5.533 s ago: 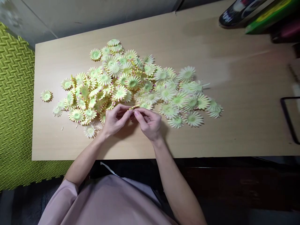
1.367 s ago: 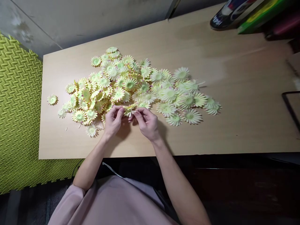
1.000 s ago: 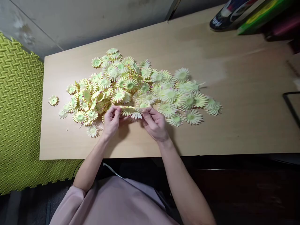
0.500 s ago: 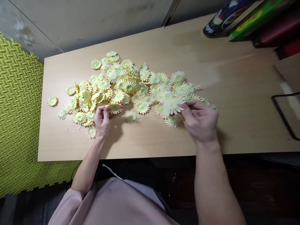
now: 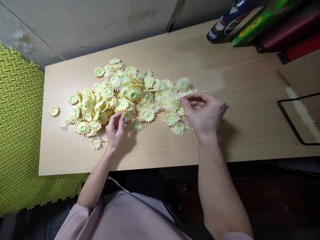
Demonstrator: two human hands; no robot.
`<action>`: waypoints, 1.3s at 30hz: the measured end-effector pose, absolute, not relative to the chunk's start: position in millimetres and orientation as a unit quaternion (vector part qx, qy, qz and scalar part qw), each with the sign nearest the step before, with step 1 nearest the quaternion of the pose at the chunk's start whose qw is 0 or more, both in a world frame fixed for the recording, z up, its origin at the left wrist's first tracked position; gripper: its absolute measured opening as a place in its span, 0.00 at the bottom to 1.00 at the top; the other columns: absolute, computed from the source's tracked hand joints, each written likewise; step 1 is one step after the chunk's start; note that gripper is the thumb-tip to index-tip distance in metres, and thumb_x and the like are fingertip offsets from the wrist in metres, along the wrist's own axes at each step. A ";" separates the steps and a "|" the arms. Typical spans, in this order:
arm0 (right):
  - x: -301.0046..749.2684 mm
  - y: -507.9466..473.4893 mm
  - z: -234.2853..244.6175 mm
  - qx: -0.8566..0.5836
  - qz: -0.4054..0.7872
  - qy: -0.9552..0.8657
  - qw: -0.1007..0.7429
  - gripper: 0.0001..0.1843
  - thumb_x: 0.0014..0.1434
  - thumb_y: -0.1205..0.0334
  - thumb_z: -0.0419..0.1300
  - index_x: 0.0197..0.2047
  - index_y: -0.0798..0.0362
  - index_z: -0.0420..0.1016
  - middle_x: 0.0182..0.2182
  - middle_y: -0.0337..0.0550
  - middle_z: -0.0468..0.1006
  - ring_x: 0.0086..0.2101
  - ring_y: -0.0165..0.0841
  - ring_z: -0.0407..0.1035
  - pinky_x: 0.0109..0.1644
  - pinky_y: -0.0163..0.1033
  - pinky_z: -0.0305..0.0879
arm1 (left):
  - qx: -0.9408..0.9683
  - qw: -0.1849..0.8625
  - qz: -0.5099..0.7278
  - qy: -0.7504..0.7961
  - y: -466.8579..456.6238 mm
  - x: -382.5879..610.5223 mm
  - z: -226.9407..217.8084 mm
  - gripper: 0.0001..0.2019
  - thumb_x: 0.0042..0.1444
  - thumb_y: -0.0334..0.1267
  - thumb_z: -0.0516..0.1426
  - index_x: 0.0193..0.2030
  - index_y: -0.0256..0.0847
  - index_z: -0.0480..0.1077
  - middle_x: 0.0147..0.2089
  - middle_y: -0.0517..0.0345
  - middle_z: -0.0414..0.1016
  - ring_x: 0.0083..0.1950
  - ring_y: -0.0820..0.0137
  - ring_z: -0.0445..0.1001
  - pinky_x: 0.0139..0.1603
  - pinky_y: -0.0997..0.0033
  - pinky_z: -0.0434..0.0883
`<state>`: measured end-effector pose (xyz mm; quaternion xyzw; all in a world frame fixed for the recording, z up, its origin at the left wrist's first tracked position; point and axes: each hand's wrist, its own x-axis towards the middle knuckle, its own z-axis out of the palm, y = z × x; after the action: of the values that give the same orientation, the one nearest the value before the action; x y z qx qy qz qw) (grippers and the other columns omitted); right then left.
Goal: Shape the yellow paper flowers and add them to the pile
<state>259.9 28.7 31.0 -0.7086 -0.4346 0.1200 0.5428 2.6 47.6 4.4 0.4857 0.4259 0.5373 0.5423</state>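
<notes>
A heap of pale yellow-green artificial flower heads [image 5: 133, 94] lies on the wooden tabletop, some with pinkish petal tips. My left hand [image 5: 115, 131] pinches one flower head [image 5: 128, 116] between thumb and fingers at the heap's near side. Over the right end of the heap is my right hand [image 5: 203, 115], its thumb and fingertips brought together. Pale petals show right behind those fingertips, so I cannot make out what they hold. A loose flower head [image 5: 138, 125] lies between the hands, and another [image 5: 96, 142] is below and left of my left hand.
A Pepsi can [image 5: 225, 25] stands at the back right beside a green packet [image 5: 260, 23] and a red object [image 5: 302, 46]. At right lies a black frame-like bar [image 5: 291, 123]. Green foam matting [image 5: 20, 133] borders the table [image 5: 75, 163] on the left; a grey wall [image 5: 100, 26] runs behind.
My right hand has moved up and left over the heap; the flower head plainly seen in it before no longer stands out. My left hand has shifted slightly right, still pinching a flower head.
</notes>
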 end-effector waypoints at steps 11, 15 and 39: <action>169.4 14.8 13.6 -0.565 0.255 -0.563 0.547 0.06 0.61 0.59 0.65 0.39 0.50 0.81 0.37 0.44 0.82 0.36 0.34 0.77 0.39 0.41 0.77 | 0.579 0.507 0.480 0.423 48.2 0.6 0.8 0.18 0.63 0.51 0.59 0.52 0.42 0.77 0.47 0.52 0.82 0.43 0.70 0.80 0.46 0.70 0.79; 149.0 18.9 -2.5 -0.525 0.323 -0.538 0.575 0.07 0.61 0.56 0.65 0.40 0.50 0.80 0.39 0.44 0.81 0.37 0.34 0.77 0.41 0.40 0.77 | 0.629 0.474 0.448 0.423 47.9 -2.6 4.8 0.20 0.66 0.52 0.55 0.50 0.41 0.79 0.43 0.52 0.84 0.37 0.70 0.79 0.40 0.73 0.76; 155.8 18.3 -4.5 -0.503 0.419 -0.462 0.598 0.10 0.56 0.51 0.70 0.33 0.49 0.81 0.29 0.38 0.78 0.27 0.29 0.72 0.29 0.33 0.73 | 0.680 0.458 0.424 0.384 47.0 -1.7 9.6 0.20 0.67 0.48 0.54 0.53 0.38 0.79 0.50 0.51 0.84 0.41 0.68 0.83 0.41 0.73 0.77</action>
<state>155.8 18.3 -4.5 -0.5029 -0.4621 0.4194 0.5981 -1.7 47.0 9.6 0.6801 0.3841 0.4240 0.4585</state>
